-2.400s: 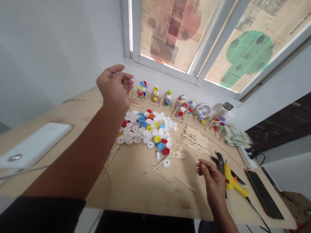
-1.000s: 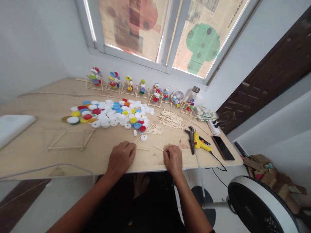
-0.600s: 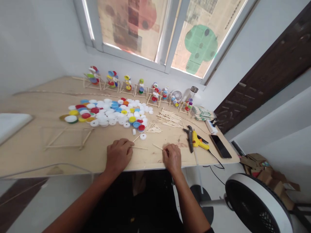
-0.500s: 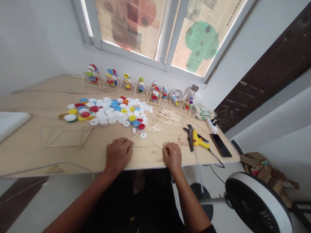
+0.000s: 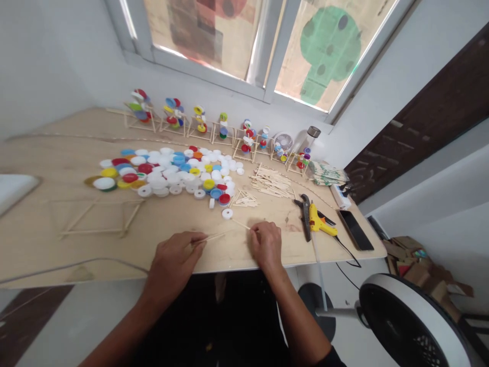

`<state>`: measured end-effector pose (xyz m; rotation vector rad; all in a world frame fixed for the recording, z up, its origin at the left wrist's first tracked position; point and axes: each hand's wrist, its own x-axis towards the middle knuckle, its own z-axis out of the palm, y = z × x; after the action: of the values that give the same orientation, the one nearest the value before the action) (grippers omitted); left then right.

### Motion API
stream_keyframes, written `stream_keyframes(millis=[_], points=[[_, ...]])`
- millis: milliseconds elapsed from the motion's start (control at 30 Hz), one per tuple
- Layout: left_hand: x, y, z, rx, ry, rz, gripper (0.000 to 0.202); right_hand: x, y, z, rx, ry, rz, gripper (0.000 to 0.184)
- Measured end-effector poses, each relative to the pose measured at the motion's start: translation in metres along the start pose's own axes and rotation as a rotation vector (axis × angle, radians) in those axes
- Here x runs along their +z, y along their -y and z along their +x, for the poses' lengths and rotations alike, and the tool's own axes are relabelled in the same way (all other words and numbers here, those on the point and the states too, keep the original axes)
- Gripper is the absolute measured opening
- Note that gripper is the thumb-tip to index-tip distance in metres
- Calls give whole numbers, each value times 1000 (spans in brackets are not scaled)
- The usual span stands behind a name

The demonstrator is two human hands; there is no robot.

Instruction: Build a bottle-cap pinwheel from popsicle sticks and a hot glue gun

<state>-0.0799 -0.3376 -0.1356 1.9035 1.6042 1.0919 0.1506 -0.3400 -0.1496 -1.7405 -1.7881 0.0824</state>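
Both hands work over the front edge of the table (image 5: 225,255). Left hand (image 5: 171,262): thumb and fingers pinch thin sticks (image 5: 216,237), tips pointing right; looks like two, though blur makes the count uncertain. Right hand (image 5: 267,247): fingertips close together on the near end of a single stick (image 5: 240,224), its far end reaching toward a lone white cap (image 5: 224,214). The held sticks lie apart from each other's hand, unjoined.

Done, as judged from the layout: eight models (image 5: 223,131), caps mounted on stick frames, stand along the back edge. Partly done: a bare frame (image 5: 91,233) toward the left front corner, no caps on it.

Left over: loose caps (image 5: 168,171) spread across the middle; a stick pile (image 5: 271,182) and shorter pieces (image 5: 244,199) right of them. Glue gun (image 5: 323,226) and cutter (image 5: 305,216) lie near the right edge, neither in hand. Work on the held sticks seems at an early stage.
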Motion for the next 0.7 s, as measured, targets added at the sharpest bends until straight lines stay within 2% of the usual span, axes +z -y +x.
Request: stream_keyframes(millis=[133,233,300,400,500,600,700], points=[[-11,-11,2,-155,35,-126,32,-1,7,3,-12,40,48,11],[-17,-16,6,-206,101,-170,34,-14,14,5,33,22,373,14],[-18,-17,7,-224,144,-210,35,-21,23,8,57,100,659,24],[-17,-16,7,-257,223,-256,37,-21,39,12,166,302,1000,42],[-13,-10,4,-269,286,-268,39,-14,52,14,329,407,1167,36],[-13,-2,1,-249,317,-275,38,-14,53,15,406,344,1197,26],[-16,3,0,-237,348,-261,36,-26,41,13,455,143,1172,23]])
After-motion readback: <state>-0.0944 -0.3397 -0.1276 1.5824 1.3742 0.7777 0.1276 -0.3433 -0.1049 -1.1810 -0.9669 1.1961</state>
